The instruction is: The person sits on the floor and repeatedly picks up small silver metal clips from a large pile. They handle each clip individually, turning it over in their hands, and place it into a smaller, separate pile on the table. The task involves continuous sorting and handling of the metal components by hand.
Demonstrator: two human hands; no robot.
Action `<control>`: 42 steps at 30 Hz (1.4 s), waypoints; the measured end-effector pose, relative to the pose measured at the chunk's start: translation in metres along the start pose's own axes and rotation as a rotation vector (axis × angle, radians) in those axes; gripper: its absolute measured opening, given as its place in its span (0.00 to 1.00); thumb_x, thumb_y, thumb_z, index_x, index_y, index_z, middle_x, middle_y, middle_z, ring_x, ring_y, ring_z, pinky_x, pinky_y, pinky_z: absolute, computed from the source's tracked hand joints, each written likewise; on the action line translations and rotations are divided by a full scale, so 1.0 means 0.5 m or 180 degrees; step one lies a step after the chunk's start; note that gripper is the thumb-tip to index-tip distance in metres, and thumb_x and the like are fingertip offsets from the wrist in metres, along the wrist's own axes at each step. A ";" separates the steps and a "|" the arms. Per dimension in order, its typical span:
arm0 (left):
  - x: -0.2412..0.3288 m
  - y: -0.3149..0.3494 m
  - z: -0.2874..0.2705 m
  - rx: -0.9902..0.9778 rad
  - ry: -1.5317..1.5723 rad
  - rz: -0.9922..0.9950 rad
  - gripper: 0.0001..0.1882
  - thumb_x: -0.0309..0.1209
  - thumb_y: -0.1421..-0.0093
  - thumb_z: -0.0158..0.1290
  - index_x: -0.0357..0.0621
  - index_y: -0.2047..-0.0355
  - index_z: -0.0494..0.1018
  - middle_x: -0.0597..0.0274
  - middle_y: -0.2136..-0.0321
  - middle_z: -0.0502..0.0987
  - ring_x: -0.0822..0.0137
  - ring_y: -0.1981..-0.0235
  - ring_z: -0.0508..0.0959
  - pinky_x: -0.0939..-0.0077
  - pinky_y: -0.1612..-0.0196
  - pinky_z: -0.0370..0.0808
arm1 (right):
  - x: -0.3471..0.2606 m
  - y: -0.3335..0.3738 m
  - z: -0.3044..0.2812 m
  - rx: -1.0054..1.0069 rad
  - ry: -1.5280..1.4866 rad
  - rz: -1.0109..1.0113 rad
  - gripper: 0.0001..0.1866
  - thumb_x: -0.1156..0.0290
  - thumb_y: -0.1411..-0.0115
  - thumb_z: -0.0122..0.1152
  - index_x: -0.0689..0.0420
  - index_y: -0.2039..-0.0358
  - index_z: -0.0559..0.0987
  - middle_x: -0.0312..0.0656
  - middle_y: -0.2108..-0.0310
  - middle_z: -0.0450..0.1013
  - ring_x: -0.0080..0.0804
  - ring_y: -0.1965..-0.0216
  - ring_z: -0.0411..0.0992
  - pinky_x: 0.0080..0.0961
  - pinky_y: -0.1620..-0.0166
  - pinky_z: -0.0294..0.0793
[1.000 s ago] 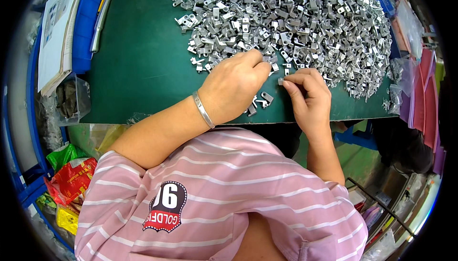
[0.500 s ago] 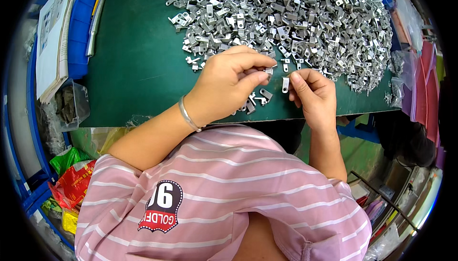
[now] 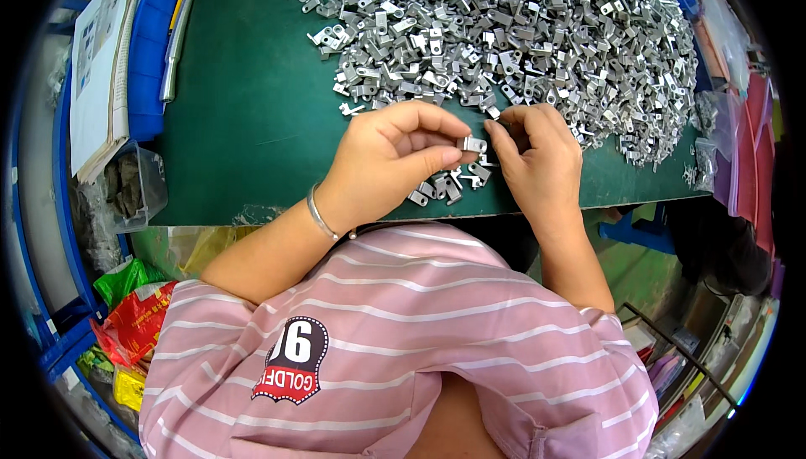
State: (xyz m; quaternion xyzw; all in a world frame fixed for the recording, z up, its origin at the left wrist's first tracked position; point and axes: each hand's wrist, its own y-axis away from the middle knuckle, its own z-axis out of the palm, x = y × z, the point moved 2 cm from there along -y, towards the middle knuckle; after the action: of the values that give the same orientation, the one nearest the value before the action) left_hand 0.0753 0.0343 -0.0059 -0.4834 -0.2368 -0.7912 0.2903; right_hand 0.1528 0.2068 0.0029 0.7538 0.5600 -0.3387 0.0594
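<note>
Between thumb and fingertips, my left hand (image 3: 390,148) pinches a small silver metal bracket (image 3: 473,145) with a bent shape and a hole. My right hand (image 3: 541,153) is curled at the near edge of a big heap of similar metal brackets (image 3: 504,23). Its thumb and fingers are close together, and what they may hold is hidden. Just below the pinched piece, a small group of loose brackets (image 3: 441,188) lies near the table's front edge.
The heap covers the back and right of the green table (image 3: 243,115). At the left stand a blue bin (image 3: 149,56), a stack of papers (image 3: 99,65) and a clear plastic box (image 3: 151,186). Pink and purple sheets (image 3: 756,157) hang at the right.
My right hand has moved up to the heap's edge, and the bracket it held is no longer visible there. My left hand has shifted slightly left and down, showing its bracket more fully.
</note>
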 end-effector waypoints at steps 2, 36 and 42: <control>0.026 0.009 0.000 -0.0145 -0.1867 0.0807 0.10 0.17 0.44 0.57 0.35 0.61 0.77 0.56 0.63 0.80 0.61 0.63 0.81 0.73 0.59 0.79 | -0.003 -0.004 0.000 -0.0012 0.0200 0.0071 0.09 0.69 0.50 0.71 0.58 0.72 0.79 0.40 0.75 0.73 0.38 0.75 0.74 0.33 0.73 0.73; 0.005 0.015 -0.007 -0.0126 -0.3038 0.2004 0.09 0.18 0.52 0.63 0.39 0.69 0.78 0.58 0.68 0.79 0.59 0.69 0.79 0.71 0.66 0.76 | -0.018 -0.014 -0.016 -0.0356 -0.0710 -0.1226 0.06 0.77 0.51 0.69 0.59 0.71 0.81 0.42 0.71 0.73 0.40 0.70 0.71 0.34 0.65 0.69; 0.004 0.016 -0.012 -0.0112 -0.3068 0.1916 0.09 0.17 0.52 0.62 0.39 0.70 0.77 0.58 0.69 0.79 0.59 0.68 0.79 0.71 0.66 0.77 | -0.009 -0.034 0.009 -0.0003 0.0441 -0.1321 0.08 0.74 0.52 0.69 0.56 0.70 0.81 0.37 0.71 0.72 0.38 0.68 0.69 0.33 0.64 0.63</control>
State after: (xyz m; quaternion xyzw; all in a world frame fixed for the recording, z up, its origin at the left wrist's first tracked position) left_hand 0.0762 0.0240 -0.0059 -0.8408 -0.1811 -0.3673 0.3541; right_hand 0.1350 0.2071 0.0069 0.6437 0.7061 -0.2908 -0.0499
